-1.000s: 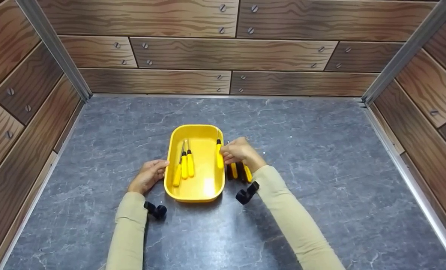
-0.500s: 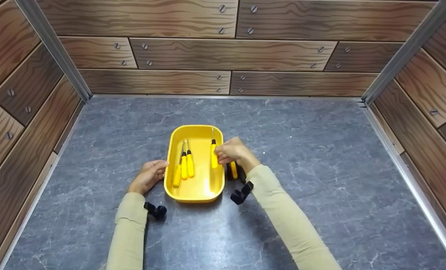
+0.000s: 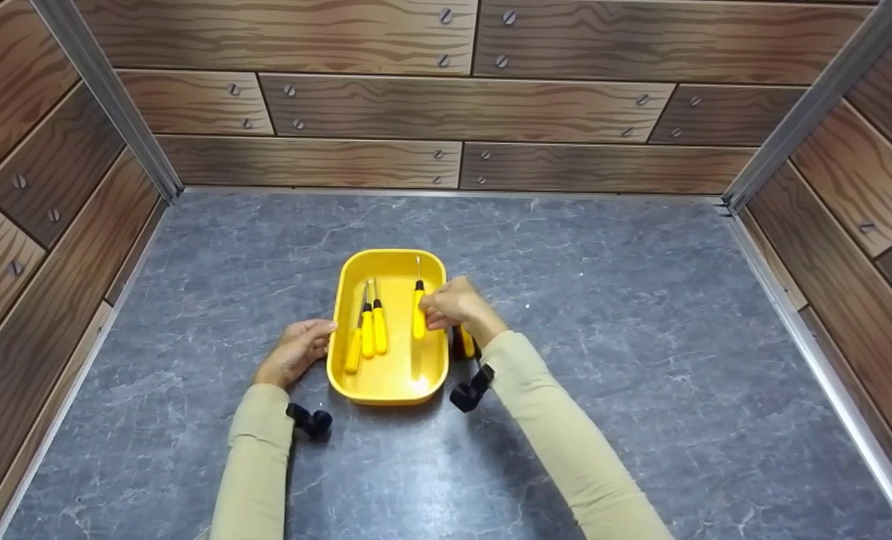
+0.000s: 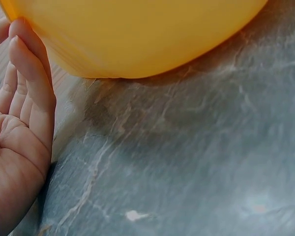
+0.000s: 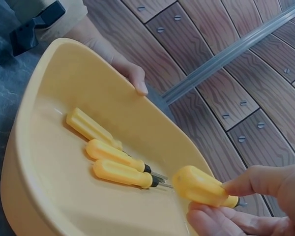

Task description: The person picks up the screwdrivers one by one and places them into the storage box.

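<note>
A yellow tray (image 3: pixel 397 386) stands on the dark floor, and my left hand (image 3: pixel 297 352) pinches its left rim. In the right wrist view the left thumb (image 5: pixel 137 81) lies over that rim. Thumb and fingers of my right hand (image 3: pixel 457 306) grip a screwdriver (image 3: pixel 418 319) by its yellow handle, above the right part of the tray. Its shaft points away from me. Three more yellow-handled screwdrivers lie together at the tray's left side: one (image 3: pixel 352 352) at the left, another (image 3: pixel 368 334) in the middle, a third (image 3: pixel 380 330) at the right.
Right of the tray, partly hidden by the right forearm, lies a tool with a black and yellow-orange handle (image 3: pixel 467 343). Wood-patterned walls (image 3: pixel 385 165) bound the floor at the back and sides. Black wrist cameras (image 3: pixel 309 421) sit on both sleeves.
My right hand has moved left with the screwdriver, from the tray's right rim to over its inside. The forearm now covers more of the tools beside the tray. My left hand stays in place.
</note>
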The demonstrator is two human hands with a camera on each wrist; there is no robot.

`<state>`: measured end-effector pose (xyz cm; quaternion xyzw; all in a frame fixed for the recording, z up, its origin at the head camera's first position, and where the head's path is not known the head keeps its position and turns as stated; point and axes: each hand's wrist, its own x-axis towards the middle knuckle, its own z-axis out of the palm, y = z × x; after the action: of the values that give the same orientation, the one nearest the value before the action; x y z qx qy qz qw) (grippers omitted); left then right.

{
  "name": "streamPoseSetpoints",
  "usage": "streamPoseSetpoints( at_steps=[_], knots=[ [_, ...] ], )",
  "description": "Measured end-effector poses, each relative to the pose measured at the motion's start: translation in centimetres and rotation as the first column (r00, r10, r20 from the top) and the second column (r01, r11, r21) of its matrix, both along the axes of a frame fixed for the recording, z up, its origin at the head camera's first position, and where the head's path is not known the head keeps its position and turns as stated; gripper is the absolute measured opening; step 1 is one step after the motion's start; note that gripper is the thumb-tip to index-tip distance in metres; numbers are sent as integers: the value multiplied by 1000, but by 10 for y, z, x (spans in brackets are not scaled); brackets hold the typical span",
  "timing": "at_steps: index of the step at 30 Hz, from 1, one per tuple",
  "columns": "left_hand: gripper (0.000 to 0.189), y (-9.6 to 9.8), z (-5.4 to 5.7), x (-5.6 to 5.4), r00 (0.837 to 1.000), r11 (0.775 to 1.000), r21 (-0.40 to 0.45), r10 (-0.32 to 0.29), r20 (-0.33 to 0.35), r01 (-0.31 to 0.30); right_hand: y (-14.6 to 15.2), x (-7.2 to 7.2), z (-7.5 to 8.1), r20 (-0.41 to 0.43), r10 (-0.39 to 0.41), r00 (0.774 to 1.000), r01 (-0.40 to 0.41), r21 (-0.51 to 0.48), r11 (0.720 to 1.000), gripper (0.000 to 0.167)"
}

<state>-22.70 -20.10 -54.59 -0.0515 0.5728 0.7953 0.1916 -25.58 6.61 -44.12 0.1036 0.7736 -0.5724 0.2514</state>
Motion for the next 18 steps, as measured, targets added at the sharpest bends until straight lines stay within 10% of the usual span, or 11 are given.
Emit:
streamPoseSetpoints(
  at_steps=[18],
  knots=[
    [17, -1, -1, -2, 1000, 1000, -26, -13, 11, 13, -21, 0, -5, -60, 26, 998, -21, 83, 996, 23]
  ],
)
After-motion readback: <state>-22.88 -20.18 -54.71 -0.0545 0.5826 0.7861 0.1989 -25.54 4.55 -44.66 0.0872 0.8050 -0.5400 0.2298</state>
